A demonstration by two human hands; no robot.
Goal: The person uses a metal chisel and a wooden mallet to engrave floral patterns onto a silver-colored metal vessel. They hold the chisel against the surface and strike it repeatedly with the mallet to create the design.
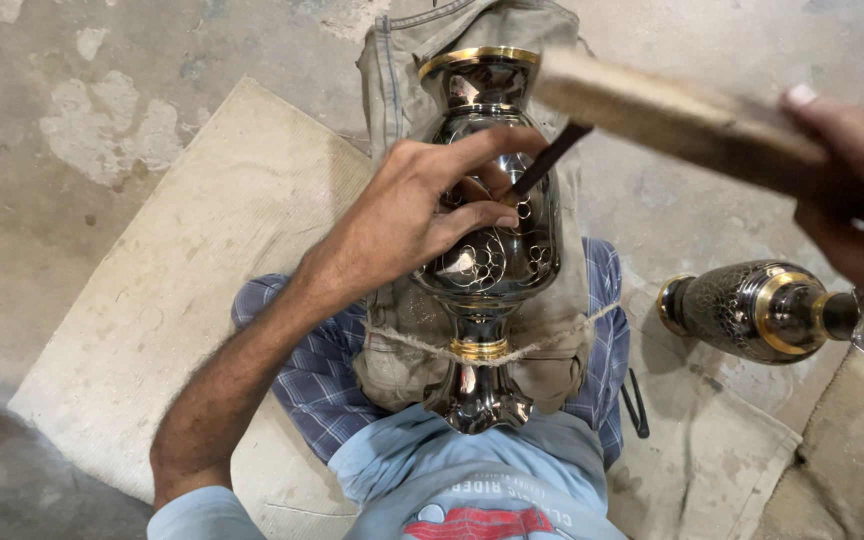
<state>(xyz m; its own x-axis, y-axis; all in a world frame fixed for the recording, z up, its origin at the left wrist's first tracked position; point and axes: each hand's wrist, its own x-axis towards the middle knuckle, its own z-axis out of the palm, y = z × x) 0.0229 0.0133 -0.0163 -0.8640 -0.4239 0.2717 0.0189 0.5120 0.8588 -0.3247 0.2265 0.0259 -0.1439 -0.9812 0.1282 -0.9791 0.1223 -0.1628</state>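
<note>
Brass-banded black vase (487, 180) tied on my lap has only 1 flower patch cut, so loads left; left hand (407, 215) pinches the chisel (549, 160), right hand (857, 190) grips the wooden mallet (672, 115).

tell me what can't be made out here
- Chisel tip, head view: hidden behind the left hand.
- Wooden mallet: motion-blurred; its grip end is covered by the right hand.
- Engraved vase: pattern partly covered by the left hand.
- Second vase: pattern too small.
</note>
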